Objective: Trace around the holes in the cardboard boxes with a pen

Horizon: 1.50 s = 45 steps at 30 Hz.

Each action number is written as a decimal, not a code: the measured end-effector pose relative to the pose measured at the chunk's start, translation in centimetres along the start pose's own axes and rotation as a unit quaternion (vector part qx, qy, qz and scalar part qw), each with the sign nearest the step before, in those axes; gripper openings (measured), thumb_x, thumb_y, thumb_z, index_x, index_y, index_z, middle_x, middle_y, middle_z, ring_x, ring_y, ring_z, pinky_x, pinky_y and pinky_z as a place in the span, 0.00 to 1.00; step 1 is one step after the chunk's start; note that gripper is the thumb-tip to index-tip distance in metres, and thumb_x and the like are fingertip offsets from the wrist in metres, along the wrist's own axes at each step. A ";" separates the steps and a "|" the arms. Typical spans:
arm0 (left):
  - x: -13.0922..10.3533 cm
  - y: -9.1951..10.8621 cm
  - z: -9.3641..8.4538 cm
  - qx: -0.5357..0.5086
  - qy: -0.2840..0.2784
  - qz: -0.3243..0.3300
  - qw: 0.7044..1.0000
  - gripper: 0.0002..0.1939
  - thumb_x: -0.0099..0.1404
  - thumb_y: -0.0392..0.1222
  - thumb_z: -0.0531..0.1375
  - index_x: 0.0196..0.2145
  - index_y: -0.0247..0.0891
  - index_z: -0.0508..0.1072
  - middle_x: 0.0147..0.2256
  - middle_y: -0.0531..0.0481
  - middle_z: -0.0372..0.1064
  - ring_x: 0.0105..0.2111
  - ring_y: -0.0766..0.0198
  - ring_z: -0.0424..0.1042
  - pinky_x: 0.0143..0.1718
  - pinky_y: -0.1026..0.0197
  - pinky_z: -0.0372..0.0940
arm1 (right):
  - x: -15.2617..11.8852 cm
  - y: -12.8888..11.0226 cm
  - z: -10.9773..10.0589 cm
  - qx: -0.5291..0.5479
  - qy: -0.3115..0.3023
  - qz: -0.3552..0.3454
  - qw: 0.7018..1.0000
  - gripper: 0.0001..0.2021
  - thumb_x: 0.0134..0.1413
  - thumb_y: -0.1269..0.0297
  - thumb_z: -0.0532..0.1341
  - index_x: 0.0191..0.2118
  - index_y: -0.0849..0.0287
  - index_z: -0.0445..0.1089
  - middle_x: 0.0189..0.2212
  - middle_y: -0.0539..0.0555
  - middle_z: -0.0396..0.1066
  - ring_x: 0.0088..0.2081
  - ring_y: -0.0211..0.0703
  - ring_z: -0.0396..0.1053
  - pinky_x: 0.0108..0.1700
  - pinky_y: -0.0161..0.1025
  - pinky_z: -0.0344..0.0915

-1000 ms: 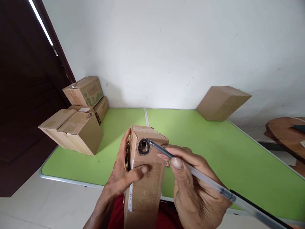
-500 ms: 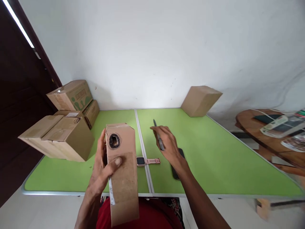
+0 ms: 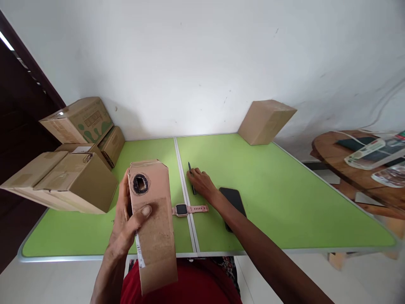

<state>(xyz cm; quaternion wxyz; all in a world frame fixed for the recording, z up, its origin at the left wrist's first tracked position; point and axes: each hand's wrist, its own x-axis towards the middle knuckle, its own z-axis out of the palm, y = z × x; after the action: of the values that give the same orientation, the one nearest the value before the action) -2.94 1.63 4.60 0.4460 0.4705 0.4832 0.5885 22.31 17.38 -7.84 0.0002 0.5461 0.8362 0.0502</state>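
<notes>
My left hand grips a narrow cardboard box by its left side, thumb across the face turned to me. Near the top of that face is a small hole ringed in black scribble. Further right, my right hand is down at the tabletop, its fingers on a dark pen. Part of the pen is hidden under the fingers; both ends show. Between the hands lies a smartwatch with a pink strap. A black phone rests beside my right forearm, which partly covers it.
Several cardboard boxes are stacked on the left of the green table. Another carton stands at the back right against the wall. To the right is a wooden table with a power strip and cables.
My right hand has come down and left with the pen, from above the table to its surface beside the centre seam. My left hand still holds the box. The view has shifted slightly.
</notes>
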 end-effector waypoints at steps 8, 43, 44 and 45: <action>-0.3 -1.0 0.2 -0.002 -0.034 0.000 0.999 0.53 0.57 0.60 0.75 0.75 0.47 0.63 0.63 0.40 0.72 0.70 0.33 0.65 0.66 0.42 0.69 | -0.7 -0.8 -0.4 0.021 -0.002 0.024 0.999 0.20 0.73 0.60 0.68 0.65 0.57 0.72 0.63 0.60 0.73 0.60 0.56 0.75 0.59 0.58 0.77; -1.1 -0.7 1.7 0.036 -0.054 -0.015 0.998 0.55 0.56 0.64 0.74 0.76 0.48 0.62 0.70 0.42 0.68 0.70 0.32 0.65 0.66 0.41 0.70 | -17.2 0.0 -3.2 0.586 0.008 0.428 0.687 0.18 0.59 0.64 0.64 0.54 0.61 0.73 0.48 0.63 0.83 0.43 0.58 0.84 0.38 0.48 0.82; -1.2 -0.6 1.7 0.035 -0.054 -0.017 0.998 0.55 0.57 0.64 0.73 0.76 0.49 0.62 0.70 0.42 0.68 0.71 0.32 0.65 0.66 0.41 0.70 | -18.0 0.1 -3.5 0.623 0.017 0.413 0.664 0.18 0.60 0.62 0.65 0.54 0.61 0.73 0.47 0.62 0.84 0.43 0.56 0.84 0.41 0.48 0.83; -1.2 -0.6 1.6 0.033 -0.054 -0.017 0.998 0.55 0.57 0.64 0.73 0.76 0.49 0.61 0.71 0.42 0.67 0.71 0.32 0.65 0.66 0.41 0.70 | -18.9 0.0 -3.8 0.668 0.028 0.398 0.629 0.19 0.60 0.60 0.66 0.54 0.61 0.74 0.48 0.62 0.84 0.44 0.55 0.85 0.45 0.49 0.83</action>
<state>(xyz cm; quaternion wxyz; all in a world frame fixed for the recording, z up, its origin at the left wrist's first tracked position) -1.11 0.82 4.03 0.4656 0.5080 0.4852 0.5382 29.67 -0.18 -5.09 -0.4076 0.6747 0.3422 -0.5114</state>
